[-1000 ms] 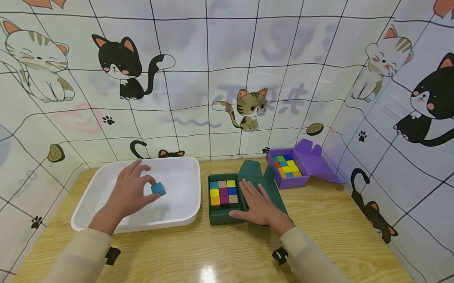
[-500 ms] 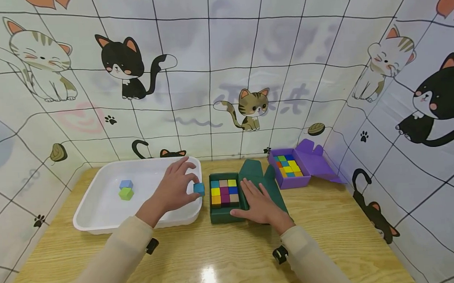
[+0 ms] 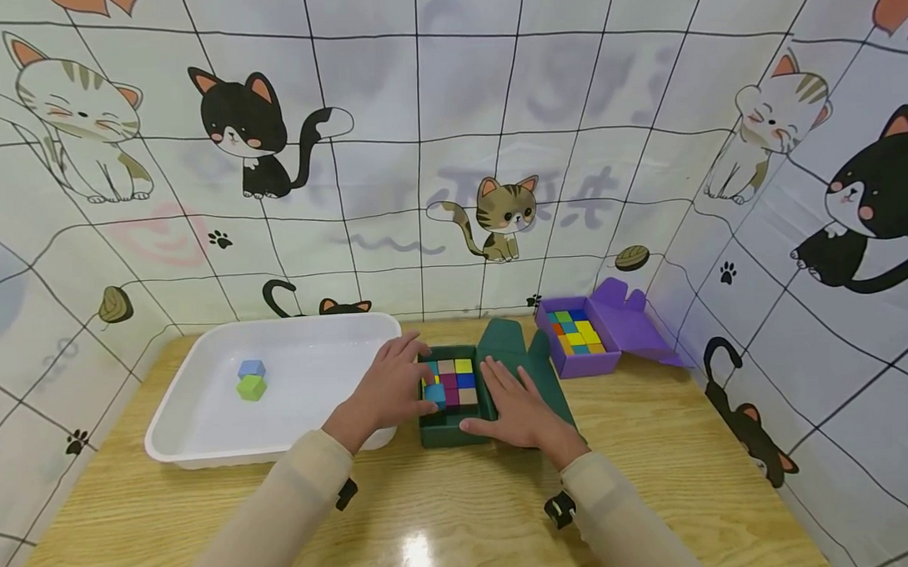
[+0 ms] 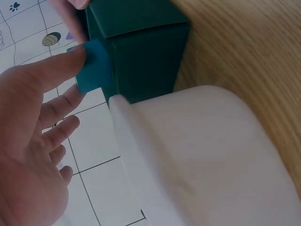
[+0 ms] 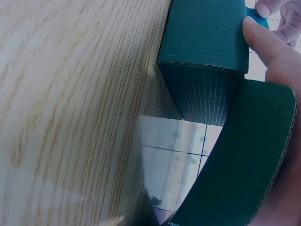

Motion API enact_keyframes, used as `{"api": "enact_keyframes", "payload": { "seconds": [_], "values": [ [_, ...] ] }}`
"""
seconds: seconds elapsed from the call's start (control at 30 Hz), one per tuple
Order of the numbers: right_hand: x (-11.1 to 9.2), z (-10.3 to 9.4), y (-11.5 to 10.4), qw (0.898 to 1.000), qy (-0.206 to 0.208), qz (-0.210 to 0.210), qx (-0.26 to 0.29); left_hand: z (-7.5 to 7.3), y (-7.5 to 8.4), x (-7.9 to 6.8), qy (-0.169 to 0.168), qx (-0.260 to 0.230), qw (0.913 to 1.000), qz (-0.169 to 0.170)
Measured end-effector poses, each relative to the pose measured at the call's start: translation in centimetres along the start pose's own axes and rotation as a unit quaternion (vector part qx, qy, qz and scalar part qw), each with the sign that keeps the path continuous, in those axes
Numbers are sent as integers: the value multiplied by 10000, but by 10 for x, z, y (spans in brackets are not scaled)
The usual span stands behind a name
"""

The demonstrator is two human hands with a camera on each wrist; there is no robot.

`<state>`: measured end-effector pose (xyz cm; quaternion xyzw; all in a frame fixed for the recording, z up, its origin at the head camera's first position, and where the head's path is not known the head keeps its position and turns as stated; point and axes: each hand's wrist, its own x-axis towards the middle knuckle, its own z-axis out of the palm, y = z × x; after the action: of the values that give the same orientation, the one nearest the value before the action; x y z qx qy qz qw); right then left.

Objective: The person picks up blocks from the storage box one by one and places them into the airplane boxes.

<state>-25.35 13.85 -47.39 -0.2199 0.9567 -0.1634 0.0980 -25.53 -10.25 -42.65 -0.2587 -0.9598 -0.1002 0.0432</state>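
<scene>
Between thumb and forefinger, my left hand pinches a blue cube over the left part of the green box. Inside that box sit rows of cubes in yellow, blue, purple, tan and other colours; my left fingers cover some of them. The left wrist view shows the blue cube at the box's top edge. My right hand rests with its fingers extended on the box's folded-back lid, its thumb at the box's near right edge. In the right wrist view the lid flap hangs beside that hand.
A white tray stands left of the green box, holding a light blue cube and a green cube. At the back right, a purple box with its lid open holds several coloured cubes. Patterned cloth walls surround the wooden table.
My left hand has carried the blue cube rightward from above the white tray to over the green box, uncovering two cubes in the tray. My right hand has stayed in place.
</scene>
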Motion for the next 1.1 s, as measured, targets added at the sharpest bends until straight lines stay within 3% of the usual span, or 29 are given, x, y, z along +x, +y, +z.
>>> {"api": "enact_keyframes", "payload": {
  "seconds": [0.4, 0.53, 0.73, 1.1],
  "values": [
    [0, -1, 0, 10000, 6, -11, -40, 12, 2, 2, -500, -170, 9982, -269],
    [0, 0, -1, 10000, -12, 23, -52, 13, 2, 5, -601, -230, 9970, -441],
    [1, 0, -1, 10000, -34, 67, -59, 15, 3, 6, -691, -343, 9961, -435],
    [0, 1, 0, 10000, -21, 55, -6, 16, 4, 13, -1145, -180, 9908, -698]
  ]
}}
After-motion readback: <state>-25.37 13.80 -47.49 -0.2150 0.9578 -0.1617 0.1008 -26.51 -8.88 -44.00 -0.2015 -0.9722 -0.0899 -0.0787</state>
